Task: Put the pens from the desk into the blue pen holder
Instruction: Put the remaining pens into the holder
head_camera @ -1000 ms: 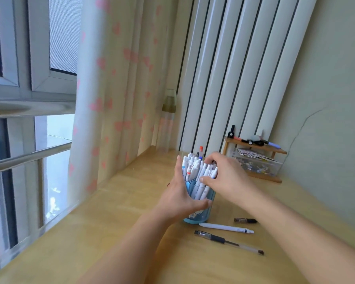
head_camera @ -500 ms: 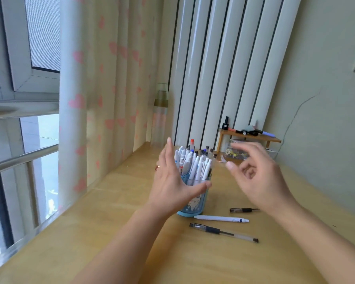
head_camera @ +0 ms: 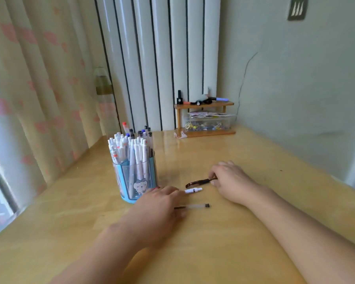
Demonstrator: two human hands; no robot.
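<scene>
The blue pen holder (head_camera: 138, 181), packed with several white pens, stands upright on the desk left of centre. Three pens lie to its right: a short black pen (head_camera: 197, 182), a white pen (head_camera: 193, 190) and a clear pen (head_camera: 195, 206). My left hand (head_camera: 158, 203) rests palm down over the left ends of the white and clear pens, and its grip is hidden. My right hand (head_camera: 228, 180) pinches the right end of the black pen, which still lies on the desk.
A small wooden shelf (head_camera: 203, 117) with a clear box of clips and small items stands at the back by the wall. A curtain (head_camera: 39, 89) hangs on the left. The wooden desk (head_camera: 254, 160) runs to the wall on the right.
Both hands have left the pen holder and dropped to the desk. The left hand now covers the white and clear pens. The right hand has closed on the black pen's end.
</scene>
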